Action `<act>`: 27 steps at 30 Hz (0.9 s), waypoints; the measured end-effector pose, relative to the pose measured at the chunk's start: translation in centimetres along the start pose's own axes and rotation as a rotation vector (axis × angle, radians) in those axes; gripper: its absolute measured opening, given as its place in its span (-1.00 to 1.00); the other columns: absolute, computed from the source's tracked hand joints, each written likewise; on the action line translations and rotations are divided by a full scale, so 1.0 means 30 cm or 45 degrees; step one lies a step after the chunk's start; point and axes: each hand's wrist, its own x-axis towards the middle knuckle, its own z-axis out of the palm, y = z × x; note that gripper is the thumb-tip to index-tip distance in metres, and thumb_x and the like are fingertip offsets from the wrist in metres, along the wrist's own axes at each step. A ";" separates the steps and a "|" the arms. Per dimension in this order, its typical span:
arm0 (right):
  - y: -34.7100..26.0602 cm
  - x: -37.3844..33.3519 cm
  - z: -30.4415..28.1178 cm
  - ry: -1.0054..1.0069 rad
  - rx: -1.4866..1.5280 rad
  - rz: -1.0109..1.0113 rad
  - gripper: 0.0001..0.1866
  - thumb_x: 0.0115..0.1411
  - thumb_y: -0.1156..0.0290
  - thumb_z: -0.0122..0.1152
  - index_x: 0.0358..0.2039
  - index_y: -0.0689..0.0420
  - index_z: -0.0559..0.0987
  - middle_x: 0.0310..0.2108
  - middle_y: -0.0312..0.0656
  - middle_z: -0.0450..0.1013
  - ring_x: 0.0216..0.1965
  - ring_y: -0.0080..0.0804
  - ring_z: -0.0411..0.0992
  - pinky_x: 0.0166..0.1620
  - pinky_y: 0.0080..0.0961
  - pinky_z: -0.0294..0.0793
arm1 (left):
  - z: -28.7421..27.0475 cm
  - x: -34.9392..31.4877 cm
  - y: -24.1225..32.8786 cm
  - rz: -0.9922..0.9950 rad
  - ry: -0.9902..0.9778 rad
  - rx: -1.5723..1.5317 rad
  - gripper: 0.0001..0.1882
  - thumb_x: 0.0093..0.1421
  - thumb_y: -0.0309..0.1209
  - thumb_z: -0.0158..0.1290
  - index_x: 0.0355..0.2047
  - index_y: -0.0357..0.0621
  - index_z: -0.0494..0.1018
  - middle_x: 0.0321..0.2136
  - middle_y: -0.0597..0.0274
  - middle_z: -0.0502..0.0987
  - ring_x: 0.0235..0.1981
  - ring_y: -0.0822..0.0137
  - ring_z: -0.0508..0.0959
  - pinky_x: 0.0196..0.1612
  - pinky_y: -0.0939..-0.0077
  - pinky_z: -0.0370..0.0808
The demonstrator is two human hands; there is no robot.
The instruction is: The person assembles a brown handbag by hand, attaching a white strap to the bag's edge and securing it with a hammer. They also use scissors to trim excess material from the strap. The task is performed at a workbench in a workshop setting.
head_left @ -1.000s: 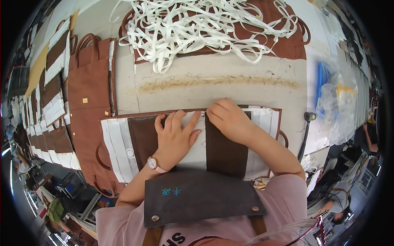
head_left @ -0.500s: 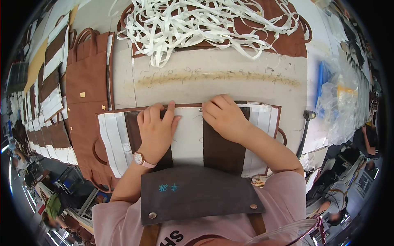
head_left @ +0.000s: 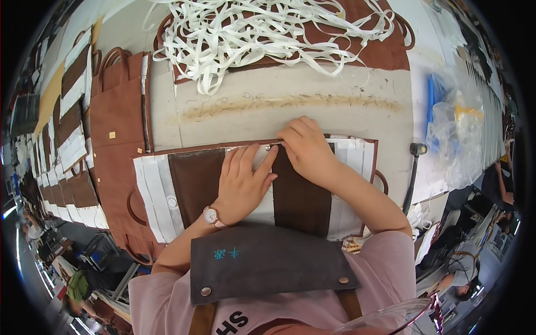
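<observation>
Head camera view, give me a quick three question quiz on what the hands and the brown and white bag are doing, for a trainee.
1. True or false: the left hand lies flat on the brown and white bag.
2. Where is the right hand?
A. in the heap of white strips
B. at the bag's upper edge, fingers curled
C. on the plastic wrap
3. Fill in: the left wrist wears a ____.

Key
1. True; its palm and spread fingers press on the bag.
2. B; its fingertips meet those of the left hand at the edge.
3. Wristwatch.
</observation>
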 end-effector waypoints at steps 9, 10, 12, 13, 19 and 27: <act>-0.001 -0.005 -0.032 -0.186 -0.517 -0.590 -0.76 -0.01 0.33 0.14 -0.33 0.16 0.56 -0.26 -0.21 0.44 -0.13 -0.24 0.37 0.01 -0.29 0.36 | 0.025 0.022 -0.001 -0.103 0.034 -0.049 -0.42 0.13 -0.23 0.23 0.17 -0.06 0.45 0.01 0.06 0.34 0.06 0.03 0.35 0.17 0.00 0.24; 0.007 -0.007 -0.038 -0.178 -0.467 -0.536 -0.76 0.00 0.35 0.17 -0.31 0.16 0.56 -0.26 -0.21 0.44 -0.13 -0.22 0.37 0.00 -0.28 0.35 | 0.022 0.025 0.001 -0.102 0.031 -0.038 -0.43 0.14 -0.23 0.23 0.16 -0.06 0.45 0.01 0.07 0.34 0.06 0.04 0.34 0.17 0.00 0.24; 0.032 -0.011 -0.056 -0.162 -0.371 -0.430 -0.75 0.01 0.39 0.23 -0.26 0.16 0.56 -0.24 -0.20 0.46 -0.13 -0.19 0.38 -0.01 -0.26 0.35 | 0.019 0.030 -0.001 -0.092 0.013 -0.021 -0.43 0.13 -0.23 0.24 0.16 -0.07 0.45 0.00 0.08 0.34 0.05 0.04 0.34 0.16 -0.01 0.24; 0.037 -0.017 -0.066 -0.118 -0.299 -0.266 -0.74 0.02 0.43 0.25 -0.23 0.16 0.56 -0.23 -0.17 0.46 -0.13 -0.16 0.38 -0.01 -0.24 0.34 | 0.020 0.031 -0.003 -0.087 0.006 -0.013 -0.42 0.13 -0.24 0.24 0.16 -0.07 0.45 0.00 0.09 0.34 0.05 0.05 0.34 0.16 -0.01 0.23; 0.040 -0.056 -0.137 -0.080 -0.120 0.162 -0.70 0.03 0.50 0.34 -0.18 0.15 0.56 -0.22 -0.17 0.45 -0.13 -0.12 0.37 -0.02 -0.21 0.30 | 0.022 0.019 -0.001 0.032 0.010 0.011 -0.44 0.16 -0.18 0.22 0.18 0.07 0.46 0.04 0.12 0.34 0.07 0.08 0.32 0.17 -0.01 0.23; 0.051 -0.059 -0.099 -0.009 -0.168 0.018 -0.72 0.04 0.52 0.30 -0.19 0.13 0.54 -0.23 -0.16 0.41 -0.12 -0.14 0.36 0.00 -0.21 0.29 | 0.012 0.046 0.014 0.017 -0.066 0.048 -0.47 0.20 -0.10 0.17 0.19 0.24 0.47 0.05 0.16 0.33 0.09 0.14 0.30 0.18 0.01 0.20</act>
